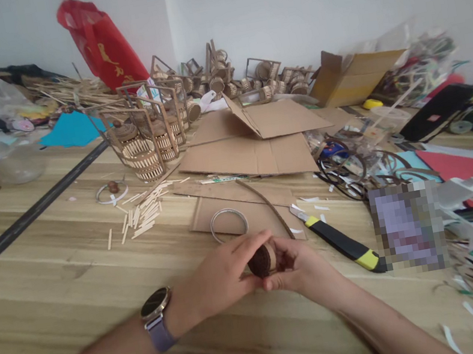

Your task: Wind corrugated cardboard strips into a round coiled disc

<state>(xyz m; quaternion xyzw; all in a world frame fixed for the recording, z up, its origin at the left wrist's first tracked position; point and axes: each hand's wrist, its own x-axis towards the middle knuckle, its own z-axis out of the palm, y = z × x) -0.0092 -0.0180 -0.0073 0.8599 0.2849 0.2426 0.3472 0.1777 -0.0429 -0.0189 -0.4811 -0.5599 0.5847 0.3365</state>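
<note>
Left hand point(217, 273): lower centre of frame, watch at wrist; grip clasped about the left side of a small round piece point(259, 262)
Right hand point(303, 263): lower centre, just right of the left; grip pinching the same piece by its right side, thumb below
Small round piece: between the two hands, dark end toward the viewer, lighter brown band round its side; judged part-worked, the band seemingly on; whether it is fixed cannot be told
Utility knife point(339, 239): right of centre, yellow and black, blade out, lying on the tabletop point(75, 278), unheld
Pale ring point(213, 229): centre, just behind the left hand, lying on flat cardboard point(201, 222); unheld
Brown strip point(269, 200): centre, curved, near end just behind the right hand, contact unclear; appears unused
Loose sticks point(143, 218): left of centre, scattered, joined to nothing; judged unworked stock
Front basket point(143, 162): upper left of centre, slatted wall formed, top uncovered; body judged complete
Handled frames point(148, 128): same place, upright around the baskets; judged assembled
Baskets at the back point(223, 75): upper centre, heaped against the wall, many slatted and several with handles; judged largely made, finish too small to tell
</note>
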